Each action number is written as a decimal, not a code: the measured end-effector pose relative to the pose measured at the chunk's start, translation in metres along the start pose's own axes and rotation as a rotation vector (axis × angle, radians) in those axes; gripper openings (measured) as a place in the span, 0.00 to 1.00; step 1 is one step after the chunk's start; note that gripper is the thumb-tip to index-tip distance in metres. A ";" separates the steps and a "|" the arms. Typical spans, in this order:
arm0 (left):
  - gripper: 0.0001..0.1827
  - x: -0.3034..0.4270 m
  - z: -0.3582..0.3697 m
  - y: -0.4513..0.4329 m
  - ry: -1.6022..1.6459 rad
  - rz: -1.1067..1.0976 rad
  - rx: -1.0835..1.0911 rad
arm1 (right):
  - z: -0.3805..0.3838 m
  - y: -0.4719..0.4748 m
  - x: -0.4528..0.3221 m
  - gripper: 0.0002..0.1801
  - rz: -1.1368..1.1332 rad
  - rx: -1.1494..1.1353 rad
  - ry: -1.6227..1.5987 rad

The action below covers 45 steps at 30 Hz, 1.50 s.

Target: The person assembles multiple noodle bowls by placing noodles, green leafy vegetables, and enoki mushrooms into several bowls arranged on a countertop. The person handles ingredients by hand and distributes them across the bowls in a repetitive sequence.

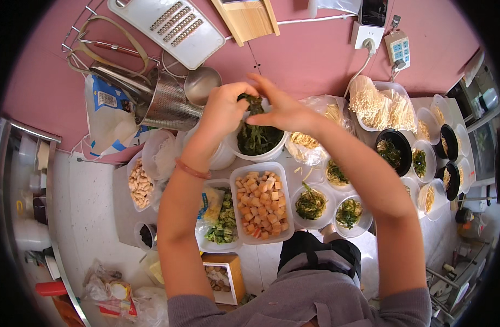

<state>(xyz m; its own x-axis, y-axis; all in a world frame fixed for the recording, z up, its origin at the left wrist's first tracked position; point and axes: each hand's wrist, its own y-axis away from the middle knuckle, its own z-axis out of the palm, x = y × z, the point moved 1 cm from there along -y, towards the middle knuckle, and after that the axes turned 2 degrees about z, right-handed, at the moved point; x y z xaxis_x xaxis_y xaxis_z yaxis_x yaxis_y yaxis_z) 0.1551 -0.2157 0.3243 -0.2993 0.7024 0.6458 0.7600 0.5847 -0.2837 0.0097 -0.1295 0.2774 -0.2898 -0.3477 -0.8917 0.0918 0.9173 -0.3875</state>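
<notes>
My left hand (229, 107) pinches a clump of dark green seaweed strands (255, 105) above a white round tub (258, 157). More of the seaweed (256, 139) fills the tub, and the raised clump hangs down towards it. Across from it, my right hand (283, 107) has its fingers spread, the thumb close beside the strands; whether it touches them is hard to tell. Nearer my body stand clear round bowls, one bowl (297, 210) and another bowl (368, 222) among them, with green strands lying over pale shreds.
A rectangular container of tan cubes (263, 204) stands beside one with chopped greens (223, 229). Enoki mushrooms (380, 106) fill a tray at right, behind several clear and black bowls (403, 157). A perforated metal cylinder (172, 102) and ladle (203, 86) are at back left.
</notes>
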 end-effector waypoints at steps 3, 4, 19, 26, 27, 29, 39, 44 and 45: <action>0.10 0.015 0.002 -0.002 0.252 -0.211 0.059 | 0.029 -0.024 0.014 0.26 0.259 -0.033 -0.536; 0.12 0.013 -0.005 0.000 -0.249 0.160 0.156 | 0.036 -0.026 0.011 0.20 0.312 0.056 -0.617; 0.11 -0.063 0.087 0.016 0.421 0.001 -0.136 | -0.041 0.009 0.014 0.14 0.115 -0.612 1.251; 0.16 -0.089 0.114 0.018 0.848 -0.258 -0.101 | -0.046 0.043 0.022 0.08 0.463 0.166 -0.746; 0.16 -0.091 0.116 0.021 0.785 -0.309 -0.045 | -0.048 0.048 0.014 0.09 0.510 0.220 -0.971; 0.16 -0.100 0.122 0.023 0.657 -0.403 0.063 | -0.047 0.064 0.018 0.05 0.373 0.209 -0.881; 0.08 -0.212 0.116 0.029 0.003 -0.093 0.307 | -0.216 0.203 -0.069 0.19 0.394 0.838 -0.297; 0.07 -0.203 0.143 0.012 -0.129 -0.123 0.236 | -0.296 0.265 -0.131 0.23 0.292 1.087 -0.135; 0.08 -0.213 0.135 0.012 -0.172 -0.093 0.257 | -0.302 0.264 -0.154 0.24 0.295 1.263 -0.095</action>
<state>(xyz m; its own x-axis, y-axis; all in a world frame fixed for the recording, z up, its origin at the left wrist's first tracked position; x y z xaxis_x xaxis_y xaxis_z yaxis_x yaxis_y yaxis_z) 0.1497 -0.3031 0.0879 -0.4703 0.6869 0.5541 0.5607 0.7174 -0.4135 -0.2087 0.2244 0.3834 -0.0418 -0.2253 -0.9734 0.9834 0.1629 -0.0799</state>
